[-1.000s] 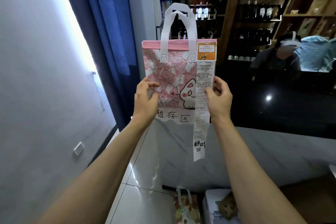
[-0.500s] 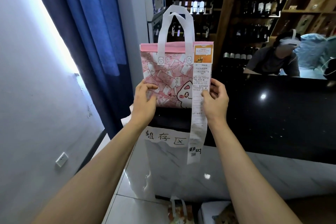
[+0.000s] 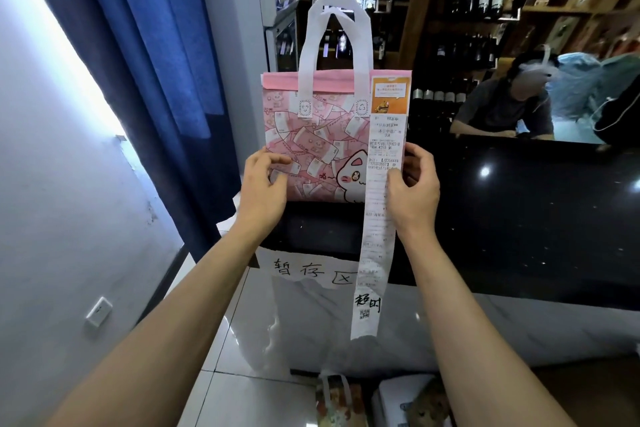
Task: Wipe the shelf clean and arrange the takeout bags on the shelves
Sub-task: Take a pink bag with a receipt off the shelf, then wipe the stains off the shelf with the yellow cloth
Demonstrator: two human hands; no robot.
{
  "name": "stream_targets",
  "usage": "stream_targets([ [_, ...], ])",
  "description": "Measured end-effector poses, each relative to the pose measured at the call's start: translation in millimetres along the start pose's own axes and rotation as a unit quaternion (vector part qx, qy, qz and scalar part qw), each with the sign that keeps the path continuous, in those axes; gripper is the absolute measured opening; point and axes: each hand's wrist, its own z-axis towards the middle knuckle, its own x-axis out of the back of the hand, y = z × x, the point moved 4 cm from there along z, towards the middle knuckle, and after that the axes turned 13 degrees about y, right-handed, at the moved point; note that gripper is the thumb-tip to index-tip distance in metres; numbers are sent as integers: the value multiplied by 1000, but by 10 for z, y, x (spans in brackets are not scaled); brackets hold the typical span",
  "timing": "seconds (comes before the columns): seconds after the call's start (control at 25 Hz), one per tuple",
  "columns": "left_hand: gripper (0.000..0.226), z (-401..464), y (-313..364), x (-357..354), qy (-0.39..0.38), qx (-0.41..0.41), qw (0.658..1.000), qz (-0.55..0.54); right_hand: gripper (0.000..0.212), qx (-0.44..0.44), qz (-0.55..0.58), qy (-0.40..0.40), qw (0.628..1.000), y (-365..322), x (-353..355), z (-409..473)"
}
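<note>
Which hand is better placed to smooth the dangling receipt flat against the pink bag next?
Probably the right hand: its thumb already touches the receipt on the pink bag. The left hand grips the far edge.

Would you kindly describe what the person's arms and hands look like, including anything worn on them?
Both forearms are bare as far as the frame shows: no sleeves in view. The left hand and the right hand wear no gloves, and no watch, bracelet or ring is visible. Fingernails look short and unpainted.

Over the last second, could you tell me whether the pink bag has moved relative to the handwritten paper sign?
Yes. The pink bag has risen: its bottom edge earlier overlapped the paper sign and now sits well above it.
</note>
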Motion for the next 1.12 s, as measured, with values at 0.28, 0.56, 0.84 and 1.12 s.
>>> stream_targets([
  [0.28,21,-96,144,111,-40,-19,998,33,45,25,-58,26,998,-91,128,-107],
  [0.56,25,-337,278,181,-53,-107,988,95,33,70,-105,9,992,-166,231,-515],
  [0.84,26,-689,263,338,-66,-128,978,153,25,157,-170,-88,969,-281,50,-946],
  [1.12,17,-1158,256,605,0,-70,972,223,26,131,-95,-209,964,-248,-5,-1180],
])
